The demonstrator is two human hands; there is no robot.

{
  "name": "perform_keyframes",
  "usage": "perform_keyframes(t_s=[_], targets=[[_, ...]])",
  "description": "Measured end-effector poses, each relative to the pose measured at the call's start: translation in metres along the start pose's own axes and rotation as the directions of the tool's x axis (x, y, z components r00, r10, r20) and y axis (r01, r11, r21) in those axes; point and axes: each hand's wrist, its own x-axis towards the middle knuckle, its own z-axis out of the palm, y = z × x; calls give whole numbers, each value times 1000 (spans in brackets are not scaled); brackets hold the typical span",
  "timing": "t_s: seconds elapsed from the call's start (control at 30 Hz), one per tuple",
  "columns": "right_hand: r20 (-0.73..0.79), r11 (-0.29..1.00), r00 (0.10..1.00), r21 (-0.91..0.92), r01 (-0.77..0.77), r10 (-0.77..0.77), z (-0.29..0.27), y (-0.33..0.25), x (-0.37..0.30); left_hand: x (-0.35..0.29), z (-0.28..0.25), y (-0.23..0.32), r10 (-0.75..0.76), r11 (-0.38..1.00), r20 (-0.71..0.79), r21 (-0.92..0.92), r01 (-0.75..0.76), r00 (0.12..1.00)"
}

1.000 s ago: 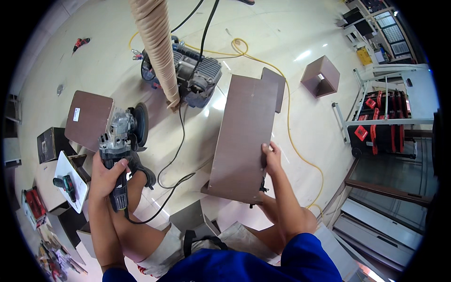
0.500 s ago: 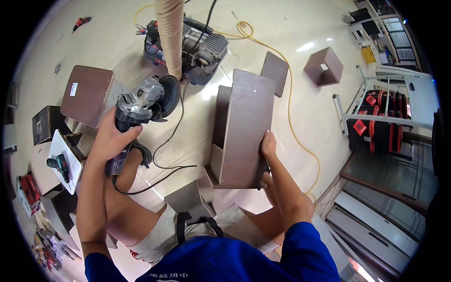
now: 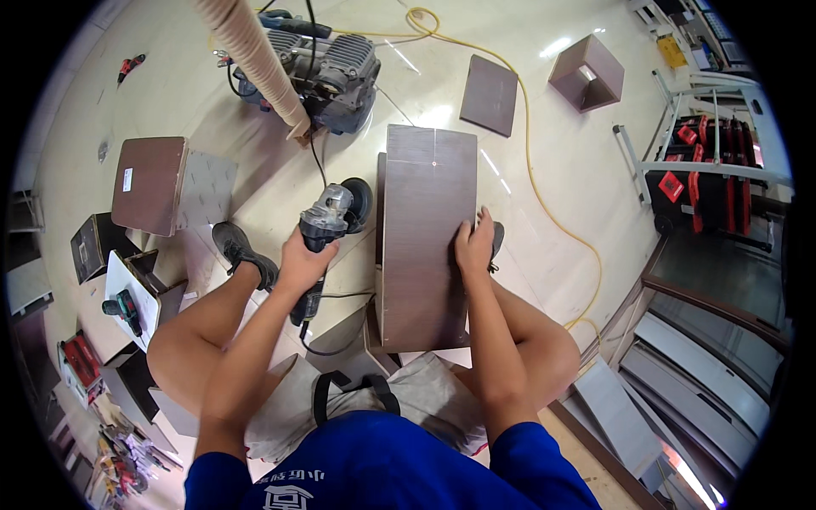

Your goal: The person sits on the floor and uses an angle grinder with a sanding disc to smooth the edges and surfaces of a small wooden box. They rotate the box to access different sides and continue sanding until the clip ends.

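My left hand (image 3: pixel 303 260) grips a grey angle grinder (image 3: pixel 330 218) by its body, its disc end close to the left edge of a brown wooden board (image 3: pixel 422 229). The board stands between my knees on the pale floor. On the board's right side my right hand (image 3: pixel 473 245) lies flat, fingers spread, pressing it. The grinder's black cord (image 3: pixel 327 297) loops down under my left wrist.
An air compressor (image 3: pixel 327 64) with a beige ribbed hose (image 3: pixel 251 64) stands at the back. A yellow hose (image 3: pixel 544 187) curves along the right. Brown panels (image 3: pixel 490 93), an open brown box (image 3: pixel 586 72), a brown panel box (image 3: pixel 157 183) and a cordless drill (image 3: pixel 123 308) lie around. A red tool rack (image 3: pixel 710 183) stands right.
The grinder in my left hand has swung right, up to the board's left edge. The board has come upright and centred between my knees, my right hand shifting onto its face.
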Motion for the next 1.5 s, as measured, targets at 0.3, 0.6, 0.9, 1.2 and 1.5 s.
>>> perform_keyframes(t_s=[0.3, 0.6, 0.9, 1.2, 1.5], targets=[[-19, 998, 998, -22, 54, -54, 6, -14, -4, -19, 45, -8, -60, 998, -10, -23, 60, 998], [-1, 1000, 1000, -9, 8, -8, 6, -16, 0, -18, 59, -9, -150, 988, 4, -40, 150, 989], [30, 996, 999, 93, -16, 13, 2, -12, -2, -9, 73, 13, -174, 984, -11, -32, 173, 985], [3, 994, 999, 105, 40, -41, 7, -9, -1, 60, 66, 14, -144, 989, -62, 33, 146, 988], [-3, 996, 999, 76, 35, -35, 4, -9, -3, 14, 72, 24, -137, 990, -16, 16, 137, 990]])
